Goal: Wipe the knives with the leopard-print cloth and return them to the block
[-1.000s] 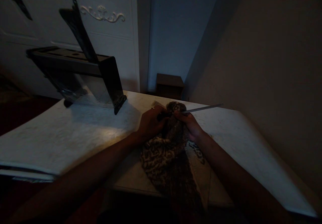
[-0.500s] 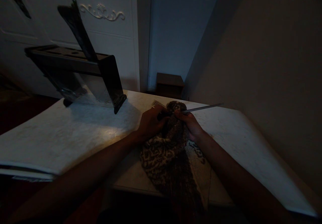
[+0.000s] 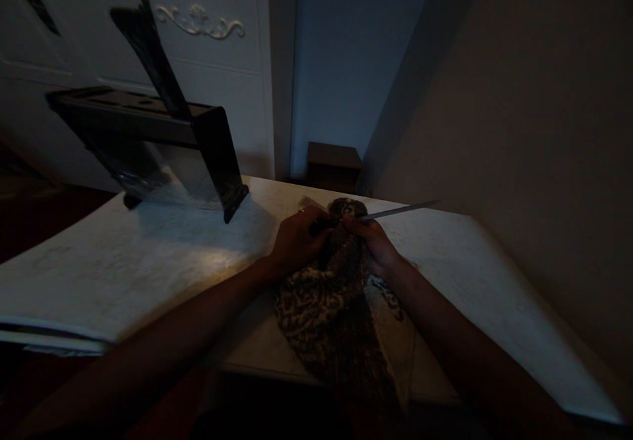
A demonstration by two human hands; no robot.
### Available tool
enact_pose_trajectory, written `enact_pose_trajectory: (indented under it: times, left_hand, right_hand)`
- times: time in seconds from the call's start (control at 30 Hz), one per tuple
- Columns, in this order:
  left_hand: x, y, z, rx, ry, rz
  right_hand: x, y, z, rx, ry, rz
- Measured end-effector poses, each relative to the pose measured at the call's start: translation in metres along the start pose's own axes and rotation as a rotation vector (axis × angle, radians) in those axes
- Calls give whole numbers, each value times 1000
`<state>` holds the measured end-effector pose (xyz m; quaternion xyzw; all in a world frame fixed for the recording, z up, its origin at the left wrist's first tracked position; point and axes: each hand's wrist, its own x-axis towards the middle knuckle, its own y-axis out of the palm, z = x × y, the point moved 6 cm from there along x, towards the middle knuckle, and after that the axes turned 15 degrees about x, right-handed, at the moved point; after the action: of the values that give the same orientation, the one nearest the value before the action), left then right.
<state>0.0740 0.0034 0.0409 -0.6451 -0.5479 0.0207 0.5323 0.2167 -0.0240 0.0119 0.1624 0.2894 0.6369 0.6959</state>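
Observation:
In the head view a patterned brown-and-cream cloth point(image 3: 316, 301) lies bunched over the front of the table. My left hand point(image 3: 299, 239) is closed around the dark handle of a knife, by the cloth's upper part. The long thin blade of the knife point(image 3: 403, 210) points right, past my other hand. My right hand point(image 3: 373, 242) is closed on the cloth, its thumb pressing at the base of the visible blade. Cloth and fingers cover the stretch of blade between my hands. Dim light blurs the finger details.
A black stand point(image 3: 212, 156) with clear sides is on the white table point(image 3: 198, 249) at left, a dark-handled piece rising from it. Behind are a white panelled door point(image 3: 222, 97) and a small brown cabinet point(image 3: 333, 156). A wall point(image 3: 519, 130) borders the right side.
Both hands keep nearly the same place and grip. The cloth's hanging folds have shifted slightly, and the blade's tip is a touch higher.

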Motion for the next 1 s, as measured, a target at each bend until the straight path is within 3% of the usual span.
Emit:
enact_pose_trajectory:
  times: [1.0]
  left_hand:
    - [1, 0, 0, 26, -10, 26]
  right_hand:
    - [0, -1, 0, -10, -2, -4]
